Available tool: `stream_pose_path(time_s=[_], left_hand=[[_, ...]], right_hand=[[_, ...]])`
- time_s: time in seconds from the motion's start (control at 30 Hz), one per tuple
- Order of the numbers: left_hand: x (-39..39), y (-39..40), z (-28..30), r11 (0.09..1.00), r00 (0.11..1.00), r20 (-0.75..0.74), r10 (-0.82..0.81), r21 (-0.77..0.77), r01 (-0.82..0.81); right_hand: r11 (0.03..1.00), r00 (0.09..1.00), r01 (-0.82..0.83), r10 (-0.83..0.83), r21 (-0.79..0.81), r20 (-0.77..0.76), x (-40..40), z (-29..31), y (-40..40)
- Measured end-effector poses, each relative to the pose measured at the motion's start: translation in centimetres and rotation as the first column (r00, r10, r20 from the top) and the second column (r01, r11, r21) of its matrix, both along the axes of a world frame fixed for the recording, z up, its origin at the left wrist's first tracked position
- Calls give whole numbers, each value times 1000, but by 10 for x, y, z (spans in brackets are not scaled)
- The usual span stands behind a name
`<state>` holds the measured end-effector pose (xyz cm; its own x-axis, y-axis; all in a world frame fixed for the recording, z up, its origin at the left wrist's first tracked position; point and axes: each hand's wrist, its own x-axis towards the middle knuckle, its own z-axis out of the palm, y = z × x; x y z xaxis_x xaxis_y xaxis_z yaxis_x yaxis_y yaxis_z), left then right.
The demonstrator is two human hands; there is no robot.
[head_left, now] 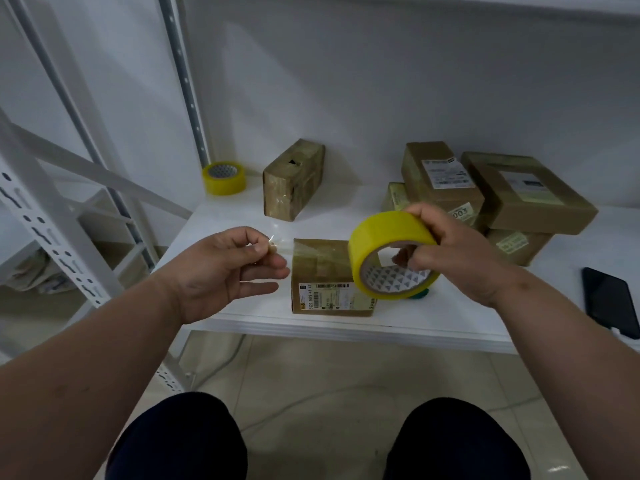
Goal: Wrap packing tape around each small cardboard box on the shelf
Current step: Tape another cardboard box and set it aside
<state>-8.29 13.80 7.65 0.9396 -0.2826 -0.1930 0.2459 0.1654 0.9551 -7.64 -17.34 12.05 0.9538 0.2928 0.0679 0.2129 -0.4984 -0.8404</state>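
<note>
Box (329,277) at shelf (311,323) front; spare roll (224,177) back-L, box stack (485,199) back-R.

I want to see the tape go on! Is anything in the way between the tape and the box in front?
Nothing visible is in the way. The right hand holds the tape roll just over the front box, the left hand pinches the pulled-out tape end, and the other boxes sit farther back.

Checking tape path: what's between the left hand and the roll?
Head view: a clear tape strip spans from left hand to roll, above the box.
</note>
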Motion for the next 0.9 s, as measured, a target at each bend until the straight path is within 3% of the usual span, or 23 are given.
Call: stream_pose_path(time_s=[0.1, 0.2, 0.3, 0.8, 0.9], left_hand=[[9, 0, 0, 999, 998, -68, 18, -25, -19], [19, -5, -2, 980, 995, -29, 98, 178, -91], [27, -7, -5, 945, 997, 20, 77, 317, -79], [50, -19, -7, 970, 980, -161, 118, 229, -79], [55, -7, -5, 952, 968, -171, 185, 277, -133]], right_hand=[[998, 1000, -16, 18, -68, 23, 8, 3, 0], [989, 999, -23, 30, -149, 45, 15, 3, 3], [974, 997, -11, 26, -226, 66, 20, 4, 2], [935, 986, -58, 109, -350, 128, 44, 3, -5], [845, 985, -24, 112, -534, 134, 55, -3, -26]])
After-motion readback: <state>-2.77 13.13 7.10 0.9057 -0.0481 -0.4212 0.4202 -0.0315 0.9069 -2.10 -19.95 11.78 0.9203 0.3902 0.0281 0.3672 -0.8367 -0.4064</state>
